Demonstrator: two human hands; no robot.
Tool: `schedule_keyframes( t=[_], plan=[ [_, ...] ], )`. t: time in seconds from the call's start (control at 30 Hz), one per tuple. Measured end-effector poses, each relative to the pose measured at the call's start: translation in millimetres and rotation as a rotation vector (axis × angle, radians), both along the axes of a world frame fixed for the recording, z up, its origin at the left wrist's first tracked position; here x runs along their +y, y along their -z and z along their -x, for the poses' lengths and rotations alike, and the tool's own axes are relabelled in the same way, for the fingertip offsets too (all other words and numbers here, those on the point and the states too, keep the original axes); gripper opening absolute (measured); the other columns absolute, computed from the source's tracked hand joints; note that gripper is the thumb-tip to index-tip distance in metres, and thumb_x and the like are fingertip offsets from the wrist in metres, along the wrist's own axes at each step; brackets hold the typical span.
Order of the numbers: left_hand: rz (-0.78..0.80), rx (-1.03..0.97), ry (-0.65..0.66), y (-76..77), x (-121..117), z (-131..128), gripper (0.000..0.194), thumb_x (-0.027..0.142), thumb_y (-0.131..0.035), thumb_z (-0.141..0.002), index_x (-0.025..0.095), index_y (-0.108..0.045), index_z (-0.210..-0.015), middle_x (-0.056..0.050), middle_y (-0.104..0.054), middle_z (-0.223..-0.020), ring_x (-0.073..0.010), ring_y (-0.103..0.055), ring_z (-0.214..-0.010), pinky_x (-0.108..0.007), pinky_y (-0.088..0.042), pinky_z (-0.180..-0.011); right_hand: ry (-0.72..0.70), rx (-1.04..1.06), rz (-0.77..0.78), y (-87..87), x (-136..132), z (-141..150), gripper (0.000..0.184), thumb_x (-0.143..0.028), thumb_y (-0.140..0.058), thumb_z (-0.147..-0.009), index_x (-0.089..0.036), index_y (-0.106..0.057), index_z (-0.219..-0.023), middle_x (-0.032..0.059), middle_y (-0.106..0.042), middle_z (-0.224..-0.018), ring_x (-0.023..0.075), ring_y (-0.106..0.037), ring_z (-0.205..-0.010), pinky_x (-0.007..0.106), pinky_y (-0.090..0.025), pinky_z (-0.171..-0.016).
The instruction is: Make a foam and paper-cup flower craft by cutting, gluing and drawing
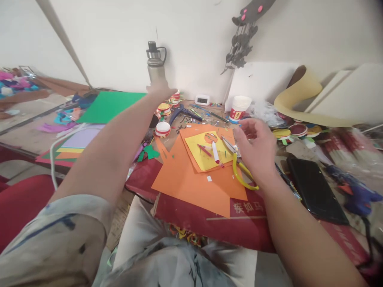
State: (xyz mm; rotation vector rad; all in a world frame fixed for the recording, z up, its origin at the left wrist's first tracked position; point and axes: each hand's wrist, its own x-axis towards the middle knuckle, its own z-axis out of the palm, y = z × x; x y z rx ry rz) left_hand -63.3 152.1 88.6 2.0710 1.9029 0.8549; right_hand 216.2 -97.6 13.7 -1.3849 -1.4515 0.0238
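Left of the left hand [158,87], partly behind its forearm, lies a green paper sheet [112,104]. That hand is at the lower part of a water bottle [156,71], which stands against the wall, probably to stay out of the work; blur hides whether the fingers wrap it or merely pass in front. Just below this hand sits a small red-and-white paper cup piece [162,129]. Between the hands, orange paper sheets [191,187] carry a yellow paper square [197,153] and a white marker [215,152], seemingly gathered within easy reach. Yellow-handled scissors [243,175] lie just beside the right hand [254,139], whose fingers curl loosely, thumb apart, pinching nothing visible. Rightward lie a black phone [317,191] and a blue glue gun [356,189].

The orange sheets reach near the table's front edge. Low, flat things between the hands leave height for movement; right of the right hand, clutter narrows it.
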Motion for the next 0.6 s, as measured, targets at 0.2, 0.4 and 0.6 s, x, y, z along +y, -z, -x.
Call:
schedule_keyframes(
  t=[0.2, 0.4, 0.6],
  plan=[
    [-0.103, -0.063, 0.354, 5.4, -94, -78, 0.024, 0.028, -0.074, -0.096, 0.010, -0.078, -0.111, -0.013, -0.079, -0.121, -0.0235, -0.069, -0.113, -0.035, -0.050, -0.105, -0.142, -0.121, 0.226, 11.3, 9, 0, 0.016, -0.041, -0.066, -0.096, -0.025, -0.068, -0.094, 0.0051, -0.075, -0.085, 0.0232, -0.067, -0.075, 0.040, -0.053, -0.078],
    [-0.002, -0.282, 0.596, 41.0, -152, -90, 0.010, 0.024, -0.072, -0.091, 0.015, -0.078, -0.091, -0.007, -0.080, -0.096, -0.0179, -0.071, -0.090, -0.032, -0.052, -0.087, -0.135, -0.295, 0.550, 37.0, 12, 15, 0.023, -0.044, -0.073, -0.094, -0.025, -0.066, -0.106, 0.0054, -0.075, -0.076, 0.0285, -0.070, -0.072, 0.039, -0.048, -0.069],
    [0.081, -0.548, 0.524, 66.8, -154, -75, 0.007, 0.020, -0.072, -0.091, 0.016, -0.075, -0.086, -0.002, -0.075, -0.084, -0.0118, -0.063, -0.077, -0.028, -0.049, -0.077, -0.142, -0.257, 0.488, 40.9, 16, 5, 0.023, -0.030, -0.074, -0.085, -0.027, -0.064, -0.105, 0.0033, -0.074, -0.073, 0.0292, -0.071, -0.071, 0.038, -0.049, -0.069]
  ],
)
